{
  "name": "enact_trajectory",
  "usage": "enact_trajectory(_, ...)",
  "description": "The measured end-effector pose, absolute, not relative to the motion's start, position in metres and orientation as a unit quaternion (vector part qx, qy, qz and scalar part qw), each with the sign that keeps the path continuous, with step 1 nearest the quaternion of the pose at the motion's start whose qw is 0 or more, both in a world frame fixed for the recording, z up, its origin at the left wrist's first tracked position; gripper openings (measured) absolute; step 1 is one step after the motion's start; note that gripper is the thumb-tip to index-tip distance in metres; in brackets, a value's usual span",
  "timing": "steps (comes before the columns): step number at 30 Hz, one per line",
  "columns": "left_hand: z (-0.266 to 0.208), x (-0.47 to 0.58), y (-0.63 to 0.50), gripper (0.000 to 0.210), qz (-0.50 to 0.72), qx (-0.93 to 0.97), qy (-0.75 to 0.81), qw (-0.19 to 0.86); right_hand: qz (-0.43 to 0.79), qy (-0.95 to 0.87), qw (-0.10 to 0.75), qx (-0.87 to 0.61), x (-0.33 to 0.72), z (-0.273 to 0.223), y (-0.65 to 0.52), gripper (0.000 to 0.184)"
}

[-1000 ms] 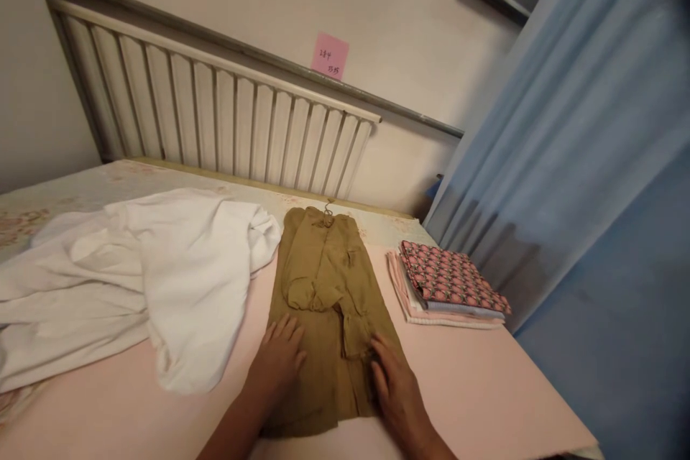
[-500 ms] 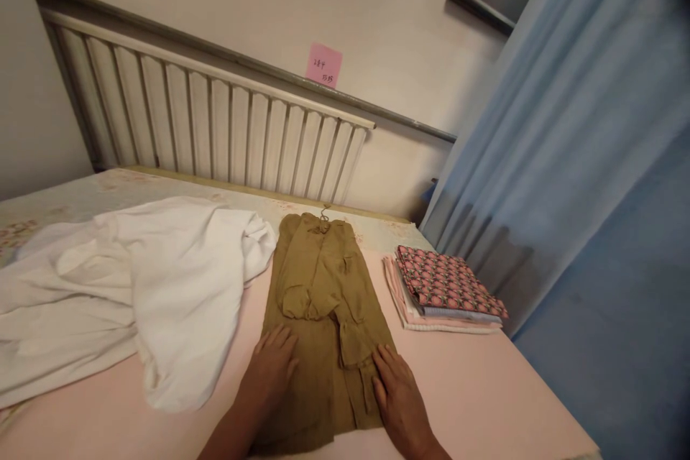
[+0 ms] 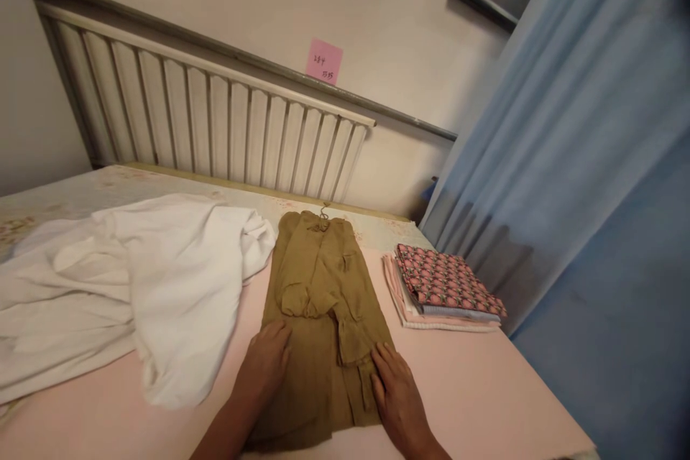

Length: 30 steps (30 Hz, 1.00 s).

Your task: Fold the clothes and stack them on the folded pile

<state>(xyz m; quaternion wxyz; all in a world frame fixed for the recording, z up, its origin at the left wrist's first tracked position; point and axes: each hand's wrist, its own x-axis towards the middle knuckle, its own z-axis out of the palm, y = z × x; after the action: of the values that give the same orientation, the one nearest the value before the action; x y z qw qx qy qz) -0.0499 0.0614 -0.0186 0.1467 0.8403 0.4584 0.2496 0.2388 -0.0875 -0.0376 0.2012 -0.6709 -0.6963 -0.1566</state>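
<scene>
An olive-brown garment [image 3: 310,374] lies lengthwise in front of me, its sleeves folded in over the body and a cord tie at its far end. My left hand [image 3: 267,363] rests on the garment's left edge, fingers bent slightly over the cloth. At the right edge, near a folded-in cuff, my right hand [image 3: 396,388] lies with its fingers stretched out and a little apart. Both palms face down. Left of the garment, a rumpled white cloth [image 3: 183,280] is spread loosely.
To the right sits a stack of folded fabrics topped by a red patterned cloth [image 3: 447,277]. Everything lies on a pink sheet [image 3: 485,381] over a flowered cover. Beyond stand a radiator [image 3: 215,115] and, at right, a blue curtain [image 3: 539,122].
My left hand has slid slightly left, toward the garment's edge. My right hand stays almost in the same place, and the garment keeps its folded shape.
</scene>
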Motion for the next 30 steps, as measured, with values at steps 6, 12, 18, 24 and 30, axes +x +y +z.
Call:
enact_trajectory(6, -0.019, -0.05, 0.063, 0.036, 0.242, 0.845, 0.454, 0.147, -0.163, -0.699, 0.211, -0.664, 0.238, -0.037, -0.088, 0.039)
enact_trajectory(12, -0.015, -0.051, 0.061, 0.035, 0.231, 0.853, 0.446, 0.14, -0.158, -0.7, 0.203, -0.667, 0.238, -0.036, -0.088, 0.04)
enact_trajectory(18, -0.01, -0.051, 0.06, 0.034, 0.218, 0.856, 0.448, 0.139, -0.161, -0.699, 0.195, -0.67, 0.235, -0.032, -0.087, 0.038)
enact_trajectory(24, -0.009, -0.051, 0.06, 0.031, 0.226, 0.854, 0.446, 0.14, -0.147, -0.686, 0.243, -0.67, 0.236, -0.031, -0.09, 0.034)
enact_trajectory(30, -0.007, -0.051, 0.057, 0.029, 0.221, 0.851, 0.453, 0.149, -0.092, -0.612, 0.395, -0.679, 0.226, 0.009, -0.06, 0.027)
